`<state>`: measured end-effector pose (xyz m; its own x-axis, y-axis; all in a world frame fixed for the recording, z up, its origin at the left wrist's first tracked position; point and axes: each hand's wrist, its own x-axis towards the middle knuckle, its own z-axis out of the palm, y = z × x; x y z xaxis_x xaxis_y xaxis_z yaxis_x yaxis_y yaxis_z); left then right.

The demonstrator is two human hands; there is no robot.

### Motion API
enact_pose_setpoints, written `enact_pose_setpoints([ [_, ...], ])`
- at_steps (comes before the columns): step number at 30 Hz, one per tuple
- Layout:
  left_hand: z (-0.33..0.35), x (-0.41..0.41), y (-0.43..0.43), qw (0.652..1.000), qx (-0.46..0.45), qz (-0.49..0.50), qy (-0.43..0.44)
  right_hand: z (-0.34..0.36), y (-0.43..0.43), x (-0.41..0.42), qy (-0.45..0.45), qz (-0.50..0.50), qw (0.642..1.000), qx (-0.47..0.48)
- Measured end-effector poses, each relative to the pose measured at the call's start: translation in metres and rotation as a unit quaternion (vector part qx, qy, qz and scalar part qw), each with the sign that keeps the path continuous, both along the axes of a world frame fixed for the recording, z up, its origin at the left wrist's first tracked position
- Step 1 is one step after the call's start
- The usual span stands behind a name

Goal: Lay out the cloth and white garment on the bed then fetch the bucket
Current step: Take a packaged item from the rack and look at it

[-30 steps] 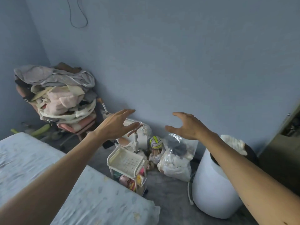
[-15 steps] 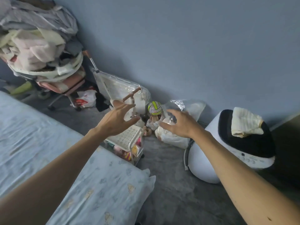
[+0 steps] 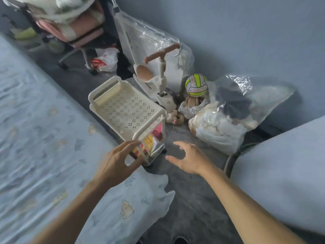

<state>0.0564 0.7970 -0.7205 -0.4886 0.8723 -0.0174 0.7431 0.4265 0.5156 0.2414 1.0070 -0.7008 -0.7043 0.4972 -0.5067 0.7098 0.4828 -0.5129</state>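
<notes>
The bed [image 3: 40, 138] with its pale blue patterned sheet fills the left side, one corner hanging near the floor. My left hand [image 3: 117, 162] hovers over that corner, fingers spread, right beside the lower front post of a cream plastic cart [image 3: 126, 111]. My right hand [image 3: 189, 160] is open over the grey floor, a little right of the cart, holding nothing. A large white rounded body [image 3: 284, 173] bulges in at the right edge, its top out of frame. No cloth or white garment lies on the visible part of the bed.
Against the blue wall stand a child's scooter [image 3: 161, 74], a yellow-and-white ball [image 3: 196, 84] and clear plastic bags of clothes [image 3: 226, 117]. A chair piled with laundry [image 3: 70, 18] sits at the top left. Grey floor runs between bed and white body.
The view has tilted down and moved closer to the floor. Both hands have dropped lower, toward the cart. The top of the white body with its folded cloth has left the frame.
</notes>
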Motion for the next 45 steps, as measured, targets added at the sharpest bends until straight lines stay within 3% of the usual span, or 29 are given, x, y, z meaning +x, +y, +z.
enact_pose_setpoints([
  [6,-0.137,0.012,0.0,0.999,0.036,0.002,-0.034,-0.17,-0.007,-0.039,0.07,-0.135,0.985,-0.082],
  [11,-0.187,0.016,0.001,0.997,0.029,0.051,-0.055,-0.264,-0.023,-0.085,0.084,-0.238,0.96,-0.119],
  [16,-0.194,0.011,0.006,0.994,0.047,0.074,-0.058,-0.301,-0.023,-0.111,0.199,-0.373,0.884,-0.199],
  [19,-0.192,0.012,0.016,0.993,0.069,0.084,-0.053,-0.291,-0.023,-0.102,0.239,-0.383,0.861,-0.236],
  [31,-0.174,0.069,0.09,0.981,0.114,0.105,-0.113,-0.192,-0.02,0.021,0.315,-0.334,0.862,-0.216],
  [35,-0.159,0.086,0.097,0.981,0.148,0.086,-0.088,-0.172,-0.013,0.04,0.326,-0.345,0.856,-0.207],
  [40,-0.108,0.093,0.107,0.976,0.188,0.095,-0.062,-0.126,-0.001,0.044,0.344,-0.341,0.857,-0.176],
  [45,0.002,0.074,0.121,0.969,0.207,0.089,-0.1,-0.021,0.02,0.033,0.379,-0.308,0.859,-0.152],
])
